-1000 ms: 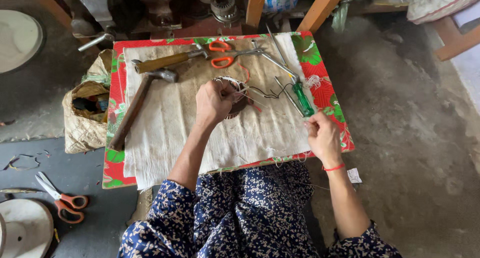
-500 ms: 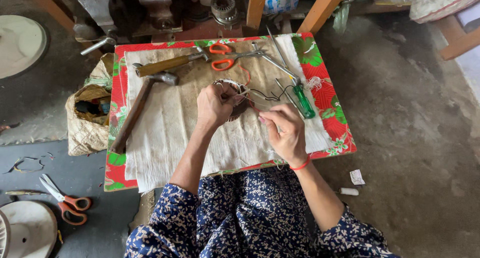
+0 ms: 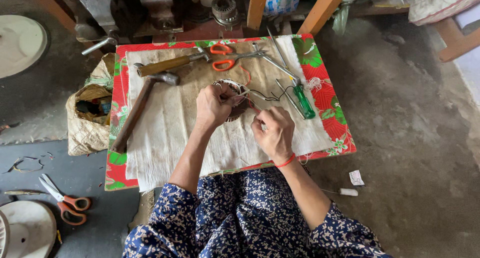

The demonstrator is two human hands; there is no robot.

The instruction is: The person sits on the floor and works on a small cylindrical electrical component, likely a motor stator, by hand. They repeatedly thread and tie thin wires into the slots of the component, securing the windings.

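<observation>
The person is wearing a dark navy garment (image 3: 250, 218) printed all over with small pale flowers and specks; the fabric is covering the lap and is draping loosely in soft folds; matching sleeves (image 3: 160, 223) are ending near the elbows, leaving both forearms bare; a thin red band (image 3: 286, 161) is circling the wrist of the right hand (image 3: 274, 133); the left hand (image 3: 214, 106) is showing no ring, watch or band that can be made out; neither hand is wearing a glove.
</observation>
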